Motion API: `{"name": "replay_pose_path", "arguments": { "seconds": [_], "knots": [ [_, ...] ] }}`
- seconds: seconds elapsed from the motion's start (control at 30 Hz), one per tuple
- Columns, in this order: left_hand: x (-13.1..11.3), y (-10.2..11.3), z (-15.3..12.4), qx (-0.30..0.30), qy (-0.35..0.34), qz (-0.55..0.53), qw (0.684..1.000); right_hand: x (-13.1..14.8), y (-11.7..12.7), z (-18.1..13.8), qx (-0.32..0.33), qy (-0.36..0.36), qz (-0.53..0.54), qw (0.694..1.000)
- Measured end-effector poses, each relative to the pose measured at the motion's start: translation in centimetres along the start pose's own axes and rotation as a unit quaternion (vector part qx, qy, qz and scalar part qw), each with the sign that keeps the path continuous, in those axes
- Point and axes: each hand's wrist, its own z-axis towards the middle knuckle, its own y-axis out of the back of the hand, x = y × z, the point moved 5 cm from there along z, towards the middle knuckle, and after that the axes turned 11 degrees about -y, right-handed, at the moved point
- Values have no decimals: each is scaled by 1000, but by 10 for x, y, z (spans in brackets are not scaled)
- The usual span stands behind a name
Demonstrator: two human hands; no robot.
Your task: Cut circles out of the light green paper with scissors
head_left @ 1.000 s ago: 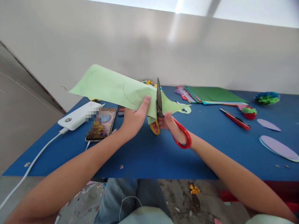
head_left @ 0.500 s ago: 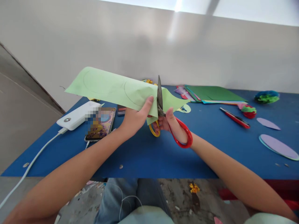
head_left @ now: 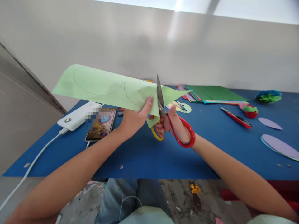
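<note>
A light green paper sheet [head_left: 100,81] with pencilled oval outlines is held up above the blue table. My left hand [head_left: 141,113] pinches its lower edge, thumb on top, close to the scissors. My right hand [head_left: 174,124] grips scissors [head_left: 160,93] with one red and one yellow handle, the thumb through the red loop and fingers at the yellow one. The blades cross the sheet and point upward, with a narrow pointed strip of the paper to their right. The paper hides part of the lower blade.
A white power bank [head_left: 78,115] and a phone [head_left: 102,124] lie at left. Behind are stacked coloured sheets [head_left: 217,93] and a compass [head_left: 181,105] on cut paper. A red cutter [head_left: 236,118], purple ovals [head_left: 280,146] and crumpled tissue-paper balls [head_left: 268,96] lie at right.
The green sheet has swung slightly, its far left end shifting left and showing more of the pencilled outline. The scissors have tilted a little, and the strip's tip has moved up.
</note>
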Motion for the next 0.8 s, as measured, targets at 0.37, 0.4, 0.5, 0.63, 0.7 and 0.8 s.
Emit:
{"name": "replay_pose_path", "arguments": {
  "seconds": [0.37,0.4,0.5,0.63,0.7,0.8],
  "knots": [
    [0,-2,-2,-21,-5,-32,999,-3,-2,0,-5,-7,44,999],
    [1,-3,-3,-25,0,-37,999,-3,-3,0,-8,-9,47,999],
    [7,-7,-8,-17,37,-46,998,-6,-5,2,1,-7,60,998],
    [13,-14,-16,-2,79,-66,995,-11,-6,4,6,3,74,997],
    [14,-16,-18,-1,86,-81,993,-11,-7,3,5,3,76,997],
    [14,-18,-19,2,80,-99,992,-8,-9,1,0,2,74,997]
  ]
}}
